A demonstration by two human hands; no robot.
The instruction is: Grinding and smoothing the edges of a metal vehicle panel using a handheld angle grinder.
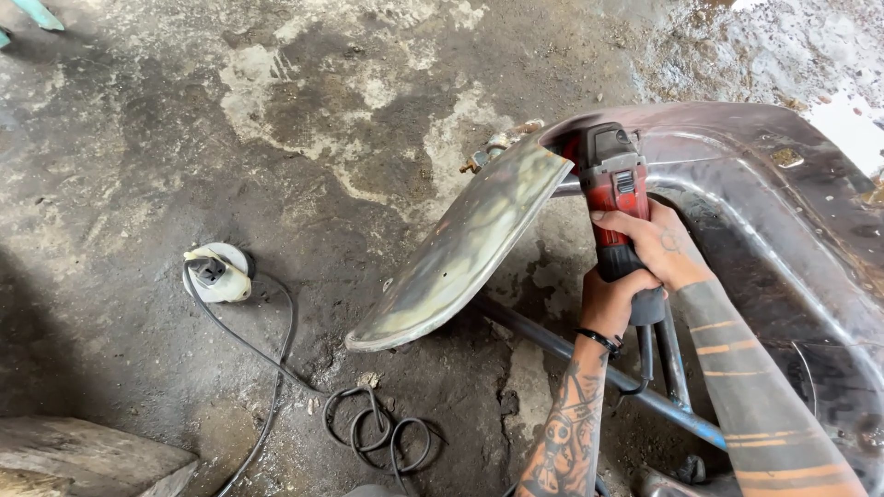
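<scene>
The red and black angle grinder [615,198] is at the upper edge of a curved metal panel [465,248], which rests on a stand of steel tubes [589,364] above the stained concrete floor [276,120]. Its long axis runs nearly up and down in the head view, a little tilted — the working head points away from the person and meets the panel edge, and the handle end with the cable points back toward the body. Both hands are closed around the tool: the right hand [656,244] is wrapped on the red body, and the left hand [612,304] is clamped on the black handle below it. To grind well here, I think the grip must be firm with both hands, the disc kept at a shallow, steady angle to the edge, and the pressure light. The black cord [276,368] lies in loops on the floor — it goes to a white socket reel [217,272] at the left.
</scene>
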